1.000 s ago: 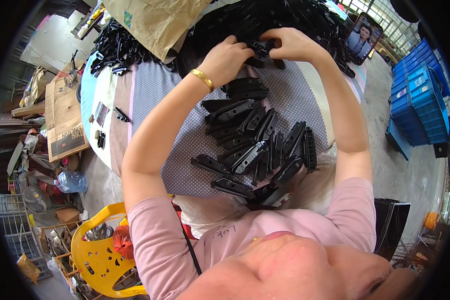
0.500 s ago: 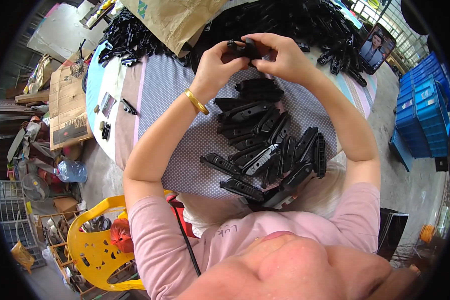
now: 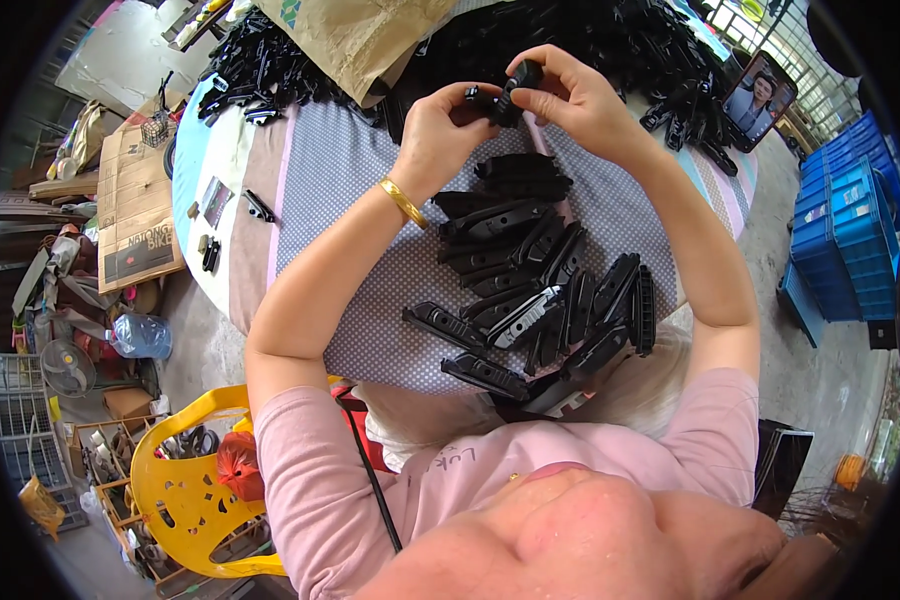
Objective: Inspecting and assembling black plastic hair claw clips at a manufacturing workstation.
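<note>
left hand (image 3: 448, 125): raised, fingers curled, pinching closed | right hand (image 3: 560, 95): raised opposite, fingertips pinched, thumb on top | hands nearly touching | both forearms reach forward, elbows bent | left wrist slightly flexed

A small workshop: black plastic parts (image 3: 530, 280) are covering the surface (image 3: 340, 180), blue crates (image 3: 850, 230) are standing nearby.

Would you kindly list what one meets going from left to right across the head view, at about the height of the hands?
Cardboard box → small black parts on the table edge → left hand → black part held in both hands → right hand → propped-up phone → blue crates.
</note>
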A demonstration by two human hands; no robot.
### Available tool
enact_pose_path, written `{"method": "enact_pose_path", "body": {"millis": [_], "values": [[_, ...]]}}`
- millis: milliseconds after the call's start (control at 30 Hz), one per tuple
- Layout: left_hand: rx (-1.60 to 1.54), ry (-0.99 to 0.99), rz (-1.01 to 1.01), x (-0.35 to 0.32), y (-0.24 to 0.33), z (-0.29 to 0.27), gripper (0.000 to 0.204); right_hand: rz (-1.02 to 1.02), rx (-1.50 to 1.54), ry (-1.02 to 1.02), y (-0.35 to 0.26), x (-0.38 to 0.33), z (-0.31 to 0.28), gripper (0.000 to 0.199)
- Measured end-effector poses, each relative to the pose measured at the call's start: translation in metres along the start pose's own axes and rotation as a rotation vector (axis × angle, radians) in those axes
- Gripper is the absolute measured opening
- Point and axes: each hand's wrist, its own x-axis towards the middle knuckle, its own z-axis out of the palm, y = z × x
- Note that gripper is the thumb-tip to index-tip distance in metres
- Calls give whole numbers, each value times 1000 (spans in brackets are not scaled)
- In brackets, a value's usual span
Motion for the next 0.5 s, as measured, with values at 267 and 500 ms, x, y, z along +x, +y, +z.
{"method": "enact_pose_path", "body": {"millis": [267, 500], "values": [[21, 0, -21, 2, 3, -2, 29, -39, 210, -177, -6, -4, -10, 45], [209, 20, -33, 0, 8, -2, 34, 77, 116, -86, 0, -4, 5, 44]]}}
